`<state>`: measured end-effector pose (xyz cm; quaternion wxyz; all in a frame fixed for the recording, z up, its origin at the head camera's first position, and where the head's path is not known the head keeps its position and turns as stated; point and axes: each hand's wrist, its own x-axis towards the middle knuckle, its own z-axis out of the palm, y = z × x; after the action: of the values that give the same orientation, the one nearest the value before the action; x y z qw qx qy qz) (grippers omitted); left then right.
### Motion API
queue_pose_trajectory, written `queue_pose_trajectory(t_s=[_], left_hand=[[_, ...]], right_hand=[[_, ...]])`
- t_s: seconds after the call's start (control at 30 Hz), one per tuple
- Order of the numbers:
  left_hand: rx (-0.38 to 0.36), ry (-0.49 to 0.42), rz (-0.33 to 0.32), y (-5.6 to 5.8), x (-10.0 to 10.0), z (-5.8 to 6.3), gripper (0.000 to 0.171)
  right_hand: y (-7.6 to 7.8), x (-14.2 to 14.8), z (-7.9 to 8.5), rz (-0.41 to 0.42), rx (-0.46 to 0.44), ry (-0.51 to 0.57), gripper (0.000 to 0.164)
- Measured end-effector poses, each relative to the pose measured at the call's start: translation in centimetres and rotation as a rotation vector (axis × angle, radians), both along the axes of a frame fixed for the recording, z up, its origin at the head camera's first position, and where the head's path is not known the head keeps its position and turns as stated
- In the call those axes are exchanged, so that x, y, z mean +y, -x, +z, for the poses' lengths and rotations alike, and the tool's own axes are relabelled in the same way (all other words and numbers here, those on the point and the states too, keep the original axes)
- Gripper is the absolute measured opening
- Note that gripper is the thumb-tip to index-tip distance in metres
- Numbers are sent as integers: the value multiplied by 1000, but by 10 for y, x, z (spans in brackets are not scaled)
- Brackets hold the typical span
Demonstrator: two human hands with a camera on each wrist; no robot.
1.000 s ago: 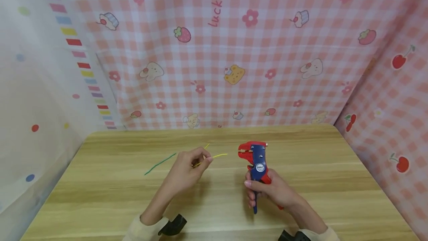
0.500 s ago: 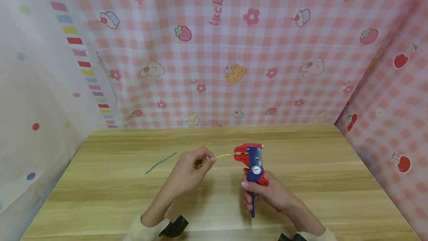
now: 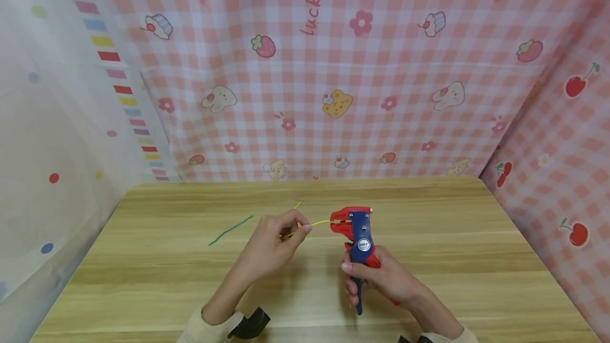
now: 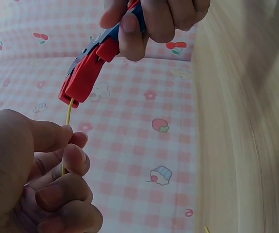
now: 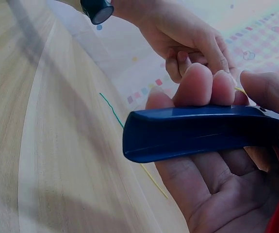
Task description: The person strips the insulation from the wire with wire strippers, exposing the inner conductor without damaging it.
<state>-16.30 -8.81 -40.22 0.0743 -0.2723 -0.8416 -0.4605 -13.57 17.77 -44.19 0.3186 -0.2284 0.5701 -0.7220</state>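
Observation:
My left hand (image 3: 271, 242) pinches a thin yellow wire (image 3: 319, 223) between thumb and fingertips, near the table's middle. In my right hand (image 3: 386, 274) is a red and blue wire stripper (image 3: 360, 229), gripped by its handles with the head up and its mouth facing left. The left wrist view has the yellow wire (image 4: 69, 114) running from my fingertips into the stripper's red mouth (image 4: 73, 92). How deep its end sits is hidden there. A blue handle (image 5: 202, 133) lies across my right palm and fingers in the right wrist view.
A short green wire (image 3: 231, 230) lies on the wooden table (image 3: 157, 274) left of my left hand. Another yellow wire (image 5: 154, 182) rests on the tabletop, mostly behind that hand in the head view. Patterned cloths (image 3: 267, 83) enclose the back and sides.
The stripper has moved left and slightly down, and my left hand has shifted slightly right. The gap between the held wire's tip and the stripper's mouth has closed.

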Motion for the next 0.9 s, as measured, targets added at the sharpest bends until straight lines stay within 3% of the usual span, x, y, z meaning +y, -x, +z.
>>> queue_pose_trajectory(t_s=[0.57, 0.9], left_hand=[[14, 18, -7, -6, 4, 5, 8], [27, 17, -18, -7, 5, 6, 8]], right_hand=[[-1, -3, 0, -16, 40, -19, 10], [-2, -3, 1, -13, 19, -33, 11]])
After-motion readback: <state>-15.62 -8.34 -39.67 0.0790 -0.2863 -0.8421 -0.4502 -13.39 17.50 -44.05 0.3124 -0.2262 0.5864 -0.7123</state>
